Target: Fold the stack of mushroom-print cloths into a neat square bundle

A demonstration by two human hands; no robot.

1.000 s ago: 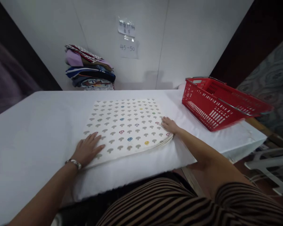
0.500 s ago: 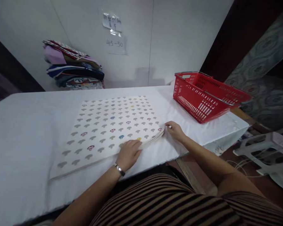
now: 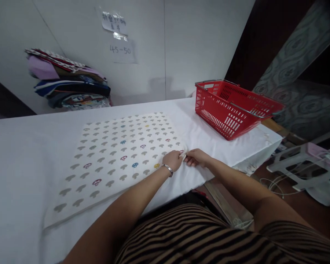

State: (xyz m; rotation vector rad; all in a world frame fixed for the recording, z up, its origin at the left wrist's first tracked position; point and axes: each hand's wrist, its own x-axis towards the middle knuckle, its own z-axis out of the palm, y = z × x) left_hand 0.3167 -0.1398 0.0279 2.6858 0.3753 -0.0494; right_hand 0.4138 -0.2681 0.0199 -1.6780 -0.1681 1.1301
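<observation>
A white cloth (image 3: 112,154) printed with grey and coloured mushrooms lies folded in layers, flat on the table. My left hand (image 3: 172,160), with a silver band at its wrist, is closed on the cloth near its front right corner. Right beside it, my right hand (image 3: 198,157) pinches the tip of that same corner. Between the two hands the corner is bunched and slightly lifted. My fingers hide part of the layers there.
A red plastic basket (image 3: 222,110) with metal handles stands at the table's back right. Folded clothes (image 3: 68,82) are piled against the wall at the back left. White cloth covers the table (image 3: 19,157). A white plastic stool (image 3: 294,165) is off to the right.
My left hand has moved right along the front edge to the corner and closed on it. My right hand still holds the corner, now bunched. The whole view has shifted slightly.
</observation>
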